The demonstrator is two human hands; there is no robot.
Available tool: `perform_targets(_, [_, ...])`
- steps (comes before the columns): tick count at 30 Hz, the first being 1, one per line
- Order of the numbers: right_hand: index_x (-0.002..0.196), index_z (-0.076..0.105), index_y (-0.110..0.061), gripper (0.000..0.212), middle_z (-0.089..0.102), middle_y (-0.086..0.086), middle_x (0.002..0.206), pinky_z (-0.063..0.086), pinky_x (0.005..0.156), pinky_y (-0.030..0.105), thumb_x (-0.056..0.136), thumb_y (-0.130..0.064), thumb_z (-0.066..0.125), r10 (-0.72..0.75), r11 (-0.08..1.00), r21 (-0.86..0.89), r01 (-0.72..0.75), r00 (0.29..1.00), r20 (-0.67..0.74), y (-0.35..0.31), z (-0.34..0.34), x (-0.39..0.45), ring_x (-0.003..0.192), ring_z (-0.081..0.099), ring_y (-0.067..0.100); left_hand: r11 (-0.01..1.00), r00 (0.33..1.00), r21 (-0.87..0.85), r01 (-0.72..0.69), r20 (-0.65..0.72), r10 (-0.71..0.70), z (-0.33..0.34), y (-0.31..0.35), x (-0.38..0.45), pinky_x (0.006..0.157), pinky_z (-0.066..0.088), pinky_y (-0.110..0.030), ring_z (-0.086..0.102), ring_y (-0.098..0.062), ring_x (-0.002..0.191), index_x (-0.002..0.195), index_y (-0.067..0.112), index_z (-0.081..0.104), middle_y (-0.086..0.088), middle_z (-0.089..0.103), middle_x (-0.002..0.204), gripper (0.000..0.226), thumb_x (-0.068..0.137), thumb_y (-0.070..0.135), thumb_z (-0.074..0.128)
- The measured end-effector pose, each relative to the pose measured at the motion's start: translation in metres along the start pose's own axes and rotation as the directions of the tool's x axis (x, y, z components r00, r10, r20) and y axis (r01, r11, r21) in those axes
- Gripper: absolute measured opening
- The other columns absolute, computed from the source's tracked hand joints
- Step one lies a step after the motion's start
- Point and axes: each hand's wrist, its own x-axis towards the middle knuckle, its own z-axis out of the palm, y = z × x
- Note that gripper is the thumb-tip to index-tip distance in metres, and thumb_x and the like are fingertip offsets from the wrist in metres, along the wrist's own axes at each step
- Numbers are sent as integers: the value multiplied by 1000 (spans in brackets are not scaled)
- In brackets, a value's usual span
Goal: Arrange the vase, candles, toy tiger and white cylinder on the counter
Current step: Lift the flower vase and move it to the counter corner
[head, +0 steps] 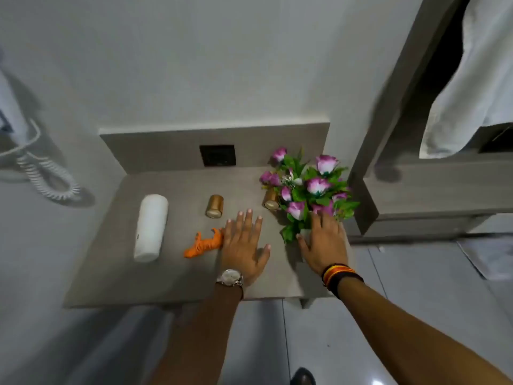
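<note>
On the grey counter (166, 273) a white cylinder (151, 226) lies on its side at the left. An orange toy tiger (202, 245) lies beside it, touching the edge of my left hand (244, 243), which rests flat with fingers spread. One gold candle (214, 206) stands just beyond that hand. A second gold candle (271, 200) stands half hidden behind the purple flowers (311, 187). My right hand (324, 243) lies over the vase below the flowers, hiding most of it; its fingers reach into the leaves.
A dark socket plate (218, 155) sits in the counter's back panel. A coiled white cord (47, 176) hangs on the wall at left. A grey wooden frame (388, 134) and a white cloth (472, 79) stand close on the right. Tiled floor lies below.
</note>
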Motion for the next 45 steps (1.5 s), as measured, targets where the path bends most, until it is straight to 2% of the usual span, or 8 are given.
perform_targets(5, [129,51,-8,62,51,21,130,50,93,51,85,-45,74,181,977,140,-163,974,-135,16,19,0,118,50,41,997,981,-4,81,179,-79,39,-4,-3,125,15,-60,21,-36,155,156,14,38,-15,27,166,72,93,47,48])
perform_targets(13, [146,38,-5,106,46,22,137,51,93,51,71,-66,79,441,880,253,-402,890,-117,13,28,-2,123,46,41,995,971,-32,94,222,-84,73,-19,-11,127,13,-52,15,-30,158,159,18,29,-11,22,169,72,96,53,33])
perform_targets(18, [151,27,-6,115,46,21,137,51,92,51,69,-66,82,521,820,274,-502,854,5,-1,28,-4,125,47,41,995,971,-57,78,230,-63,73,-23,-11,128,9,-51,5,-25,159,162,19,20,-8,13,171,73,98,54,28])
perform_targets(27, [139,38,-4,99,57,22,136,49,103,50,71,-55,87,552,777,240,-581,813,184,-6,22,30,127,55,43,998,960,-27,56,276,-47,73,-25,-10,128,4,-51,-4,-25,159,163,19,8,-8,1,172,74,100,56,21])
perform_targets(31, [130,49,-4,84,65,19,124,54,94,47,73,-55,86,548,781,265,-565,824,141,-7,24,29,116,62,41,997,958,-37,63,284,-49,74,-27,-10,128,3,-50,-5,-24,159,163,19,8,-7,1,172,73,100,55,22])
perform_targets(35, [122,53,-4,73,68,19,114,52,82,41,72,-45,88,537,762,426,-488,844,6,-4,33,15,105,65,40,997,962,-49,61,269,-46,74,-27,-11,128,5,-51,-2,-25,159,163,18,10,-7,4,172,73,100,55,20])
perform_targets(42, [115,55,-10,63,61,9,107,43,82,34,67,-27,92,549,664,658,-354,829,-109,4,40,32,105,62,36,997,962,-36,64,267,-52,75,-27,-11,128,9,-51,0,-24,159,163,19,13,-7,6,172,72,101,54,24])
perform_targets(45, [107,55,-17,57,65,10,106,49,82,35,64,-24,92,526,643,718,-267,835,-160,1,40,61,100,64,33,997,967,-37,65,250,-54,78,-28,-12,128,13,-52,2,-23,159,163,19,14,-6,8,172,71,102,54,25])
